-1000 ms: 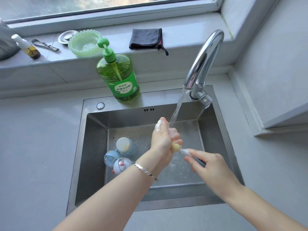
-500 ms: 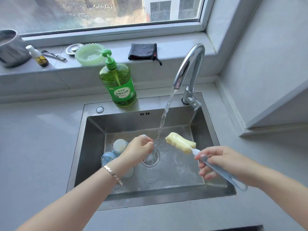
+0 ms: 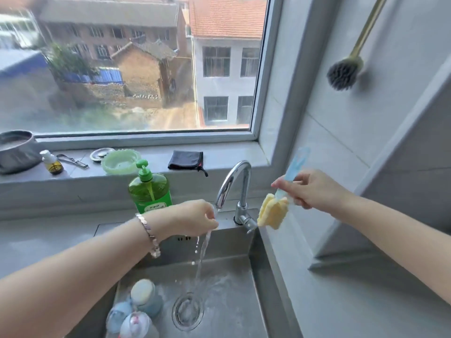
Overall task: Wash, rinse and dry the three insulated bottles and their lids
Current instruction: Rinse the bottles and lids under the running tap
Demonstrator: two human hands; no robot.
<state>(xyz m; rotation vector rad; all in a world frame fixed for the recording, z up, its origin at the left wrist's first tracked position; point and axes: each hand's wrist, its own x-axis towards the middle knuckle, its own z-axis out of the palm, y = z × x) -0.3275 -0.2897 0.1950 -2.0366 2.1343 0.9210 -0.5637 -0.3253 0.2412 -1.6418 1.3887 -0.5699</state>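
Observation:
Three insulated bottles [image 3: 136, 311] lie together at the left of the steel sink [image 3: 258, 284], by the drain [image 3: 187, 312]. My left hand [image 3: 192, 219] sits under the faucet [image 3: 234, 184] spout in the running water, fingers curled, holding nothing I can see. My right hand [image 3: 310, 189] grips the blue handle of a sponge bottle brush [image 3: 273, 212], raised to the right of the faucet with its yellow sponge head hanging down. No loose lids are visible.
A green dish soap bottle [image 3: 150, 191] stands behind the sink. On the windowsill lie a black cloth [image 3: 186, 160], a green dish [image 3: 121, 161], a small bottle [image 3: 52, 162] and a metal bowl [image 3: 15, 148]. A dark dish brush [image 3: 343, 71] hangs on the right wall.
My right hand has lifted the sponge brush out of the sink and up to the right. My left hand has risen from the basin to the spout. The view has tilted up.

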